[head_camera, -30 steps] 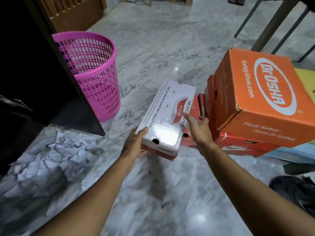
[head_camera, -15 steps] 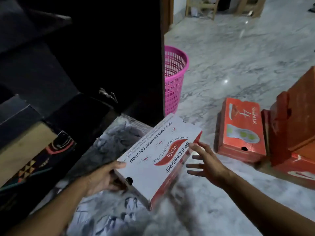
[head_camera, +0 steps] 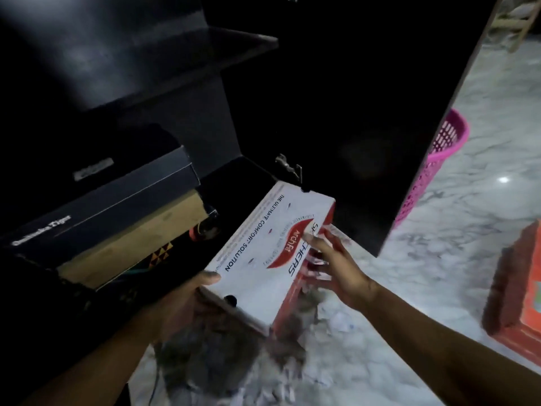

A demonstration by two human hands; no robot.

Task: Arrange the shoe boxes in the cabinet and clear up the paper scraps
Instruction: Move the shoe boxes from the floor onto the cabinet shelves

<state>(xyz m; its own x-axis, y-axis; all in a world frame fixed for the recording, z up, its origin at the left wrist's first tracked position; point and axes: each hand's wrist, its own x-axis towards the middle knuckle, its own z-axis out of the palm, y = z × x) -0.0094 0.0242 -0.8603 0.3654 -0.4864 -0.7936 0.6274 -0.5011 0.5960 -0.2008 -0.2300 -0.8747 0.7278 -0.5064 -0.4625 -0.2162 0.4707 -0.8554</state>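
Note:
A white and red Skechers shoe box [head_camera: 263, 247] is held tilted at the mouth of the dark cabinet's [head_camera: 181, 63] lower shelf. My left hand [head_camera: 187, 300] grips its near left corner from below. My right hand [head_camera: 333, 265] presses on its right long side, fingers spread over the lid edge. Inside the cabinet, a black shoe box [head_camera: 108, 197] lies on top of a tan box [head_camera: 137, 241] to the left of the held box. Crumpled paper scraps [head_camera: 222, 361] lie on the floor under the box.
The open cabinet door [head_camera: 366, 112] stands right of the held box. A pink mesh basket [head_camera: 433, 168] sits behind the door. An orange-red shoe box [head_camera: 515, 294] rests on the marble floor [head_camera: 468, 218] at the right edge.
Both hands have carried the Skechers box left and forward from the pile of boxes to the cabinet's lower shelf. My view has swung left toward the cabinet.

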